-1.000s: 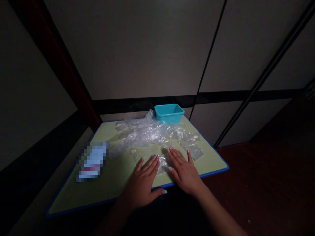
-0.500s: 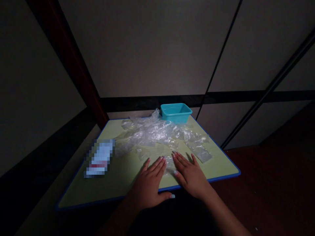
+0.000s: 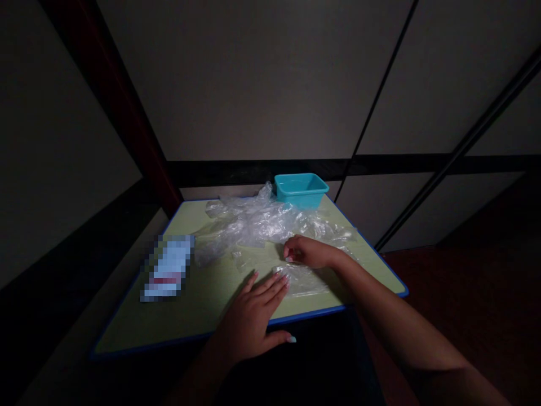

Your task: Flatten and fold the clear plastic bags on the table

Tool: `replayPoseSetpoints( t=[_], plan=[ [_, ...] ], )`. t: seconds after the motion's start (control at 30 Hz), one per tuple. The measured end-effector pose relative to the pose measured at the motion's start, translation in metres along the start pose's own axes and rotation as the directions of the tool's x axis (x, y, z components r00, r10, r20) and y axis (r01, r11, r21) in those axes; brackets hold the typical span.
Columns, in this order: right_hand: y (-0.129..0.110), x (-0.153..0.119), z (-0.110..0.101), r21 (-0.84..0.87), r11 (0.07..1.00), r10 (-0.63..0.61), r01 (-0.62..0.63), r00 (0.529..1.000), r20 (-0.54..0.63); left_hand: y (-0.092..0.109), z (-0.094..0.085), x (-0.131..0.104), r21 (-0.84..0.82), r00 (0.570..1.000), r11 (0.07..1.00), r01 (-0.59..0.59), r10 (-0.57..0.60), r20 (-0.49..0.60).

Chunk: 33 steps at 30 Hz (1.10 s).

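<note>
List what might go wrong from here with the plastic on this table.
1. The flat clear plastic might slip or crease: only the left hand appears to rest on it, at one end.
2. The right hand, curled close to the crumpled plastic heap, might snag it.
3. A tugged heap might nudge the turquoise tub, which stands right behind it.

Clear plastic piece (image 3: 310, 282) (bag or sheet, can't tell): thin, shiny, laid flat w/ a few creases, approx. parallel to front edge of tabletop (image 3: 139, 327), just in from it, R of ctr. Heap of clear plastic (image 3: 262, 223): crumpled, glossy, loosely piled, peak nr back edge, spread across rear half, R end nr R edge. Sm. clear scrap (image 3: 240, 260) betw. heap & front edge.
</note>
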State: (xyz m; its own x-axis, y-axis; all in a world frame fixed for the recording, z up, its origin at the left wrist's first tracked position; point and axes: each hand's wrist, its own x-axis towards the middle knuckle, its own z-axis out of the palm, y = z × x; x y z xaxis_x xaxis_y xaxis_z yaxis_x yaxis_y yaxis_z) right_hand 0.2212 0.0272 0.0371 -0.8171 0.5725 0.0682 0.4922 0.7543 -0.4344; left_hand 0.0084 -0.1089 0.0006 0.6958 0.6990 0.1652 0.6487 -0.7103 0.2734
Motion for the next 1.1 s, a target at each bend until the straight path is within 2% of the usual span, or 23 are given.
replayPoseSetpoints(
  t=[0.2,0.57,0.83,1.1],
  plan=[
    [0.007,0.009,0.009,0.005,1.000,-0.026,0.025,0.998,0.060,0.001,0.001,0.001,-0.004,1.000,1.000,0.001,-0.001,0.026],
    [0.008,0.008,0.007,-0.005,0.998,-0.054,0.056,0.990,0.133,0.000,0.003,0.001,0.024,1.000,1.000,-0.008,0.007,0.024],
    [0.008,0.009,0.012,-0.078,0.997,-0.006,0.020,0.986,0.168,0.002,0.002,0.001,0.067,0.999,0.998,-0.006,0.004,0.039],
    [-0.007,0.007,0.008,-0.173,0.984,0.074,-0.048,0.986,0.148,0.002,0.000,0.002,0.056,0.998,0.998,0.018,-0.021,0.060]
  ],
)
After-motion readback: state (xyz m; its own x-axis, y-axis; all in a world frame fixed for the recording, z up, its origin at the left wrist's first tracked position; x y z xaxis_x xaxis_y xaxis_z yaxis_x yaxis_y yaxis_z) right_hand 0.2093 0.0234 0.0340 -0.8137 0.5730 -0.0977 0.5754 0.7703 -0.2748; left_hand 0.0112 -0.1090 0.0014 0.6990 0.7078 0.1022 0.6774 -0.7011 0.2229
